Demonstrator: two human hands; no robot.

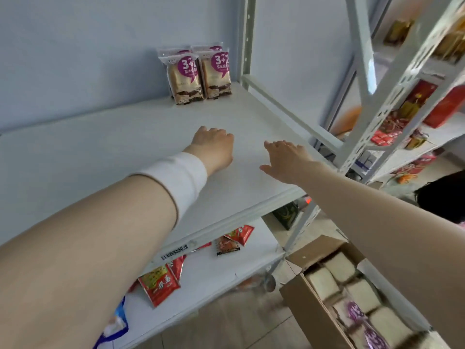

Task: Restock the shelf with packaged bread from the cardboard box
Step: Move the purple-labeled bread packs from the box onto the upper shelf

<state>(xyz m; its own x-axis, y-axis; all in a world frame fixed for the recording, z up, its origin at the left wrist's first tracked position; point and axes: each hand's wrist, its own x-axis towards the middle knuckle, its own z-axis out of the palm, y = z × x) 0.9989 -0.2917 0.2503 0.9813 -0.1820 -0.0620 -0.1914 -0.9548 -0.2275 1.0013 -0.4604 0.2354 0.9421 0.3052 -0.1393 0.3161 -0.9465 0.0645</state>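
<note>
The bread packs stood upright at the back of the shelf against the wall, long axis vertical, purple labels facing the camera, two in front touching side by side and two more just behind. More bread lay flat in the open box on the floor, lower right. Red snack packs lay on the lower shelf, and a metal post rose at the right. Nothing lay between the hands and the packs. The left hand, with a white wristband, hovered over the shelf, fingers loosely bent down, nothing seen in it. The right hand was spread wide just beside it, holding nothing.
</note>
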